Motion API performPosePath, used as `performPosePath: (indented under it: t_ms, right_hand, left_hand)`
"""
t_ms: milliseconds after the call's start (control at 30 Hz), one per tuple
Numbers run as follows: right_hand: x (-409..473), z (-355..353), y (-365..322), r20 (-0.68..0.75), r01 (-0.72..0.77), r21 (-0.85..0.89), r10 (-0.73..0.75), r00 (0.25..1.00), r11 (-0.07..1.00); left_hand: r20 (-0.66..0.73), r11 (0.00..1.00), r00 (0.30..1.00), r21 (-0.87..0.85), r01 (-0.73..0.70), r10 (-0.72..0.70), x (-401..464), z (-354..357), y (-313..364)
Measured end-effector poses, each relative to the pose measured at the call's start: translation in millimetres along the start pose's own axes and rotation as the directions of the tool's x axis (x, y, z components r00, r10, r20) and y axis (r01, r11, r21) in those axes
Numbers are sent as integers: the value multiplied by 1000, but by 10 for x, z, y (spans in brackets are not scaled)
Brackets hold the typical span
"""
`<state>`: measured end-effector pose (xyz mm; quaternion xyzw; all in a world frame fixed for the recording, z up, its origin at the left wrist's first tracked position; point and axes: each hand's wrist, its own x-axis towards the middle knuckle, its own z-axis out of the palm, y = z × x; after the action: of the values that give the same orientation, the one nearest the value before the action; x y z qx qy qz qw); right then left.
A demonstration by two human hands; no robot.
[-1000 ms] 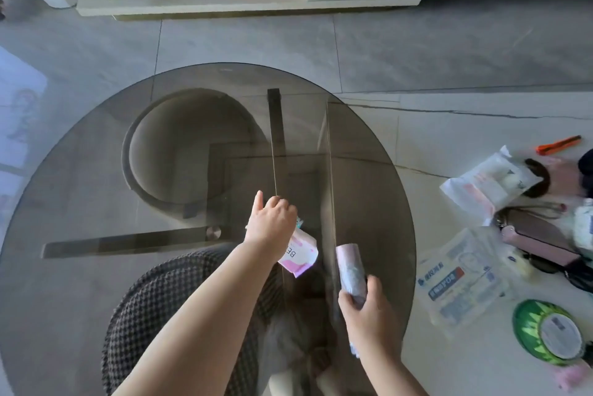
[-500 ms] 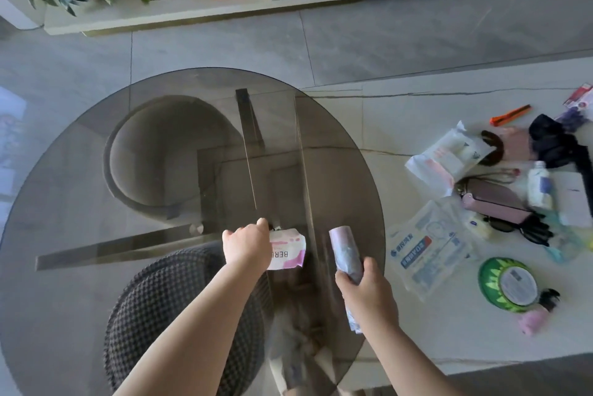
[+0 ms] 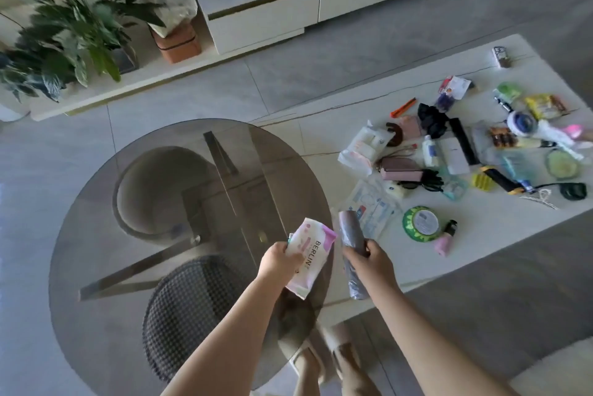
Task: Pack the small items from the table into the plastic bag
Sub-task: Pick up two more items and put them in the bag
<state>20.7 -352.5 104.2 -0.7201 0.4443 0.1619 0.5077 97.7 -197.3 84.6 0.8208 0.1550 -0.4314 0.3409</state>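
Observation:
My left hand (image 3: 278, 261) grips a pink and white packet (image 3: 310, 254) printed "BERLIN", held above the right edge of the round glass table (image 3: 134, 203). My right hand (image 3: 372, 260) is curled round a grey rolled-up plastic bag (image 3: 352, 245), which stands nearly upright just right of the packet. Several small items lie scattered on the white table (image 3: 481, 235) to the right: a white packet (image 3: 364, 145), a pink case (image 3: 401, 168), a green round tin (image 3: 423, 223), a pink bottle (image 3: 445, 240).
A dark checked stool (image 3: 192, 309) shows under the glass top. Potted plants (image 3: 64, 36) and a white low cabinet (image 3: 288, 7) stand at the back. My feet in slippers (image 3: 324, 360) are below, between the two tables.
The view has swung right and up, showing far more of the white table. Both hands moved right; the packet is now lifted and tilted upward in my left hand.

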Motion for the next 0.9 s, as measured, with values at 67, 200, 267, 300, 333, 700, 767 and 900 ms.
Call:
performPosePath:
  t_ms: [67,200,267,300,333,700,767,900]
  right_hand:
    - [-118,-213,72,1,-69,140,70,998,988]
    - [-373,-723,251,30,-152,326,151,988,933]
    - [-486,-1024,397,65,-192,405,181,981,894]
    - [-542,-1195,469,74,-199,446,185,980,873]
    - [-584,-1371,553,86,-204,485,186,979,851]
    - [-817,-3306,1101,78,-167,810,179,981,562]
    - [-848,-3557,1189,26,-139,825,209,977,548]
    - [-926,-4001,1412,-61,-67,892,267,962,446]
  left_hand:
    - [18,1000,1000,-1,-11,11,-210,108,140]
    - [54,996,998,-89,-22,26,-622,337,398]
    - [94,988,995,-154,-13,28,-817,475,551]
    - [105,983,994,-183,-18,38,-912,553,645]
    - [109,980,993,-198,-26,48,-1002,638,746]
    - [204,957,975,-289,-21,83,-2018,2197,2092]
    - [221,962,970,-268,-41,103,-2126,2449,2266]
    - [272,957,931,-224,-183,242,-2278,2915,2574]
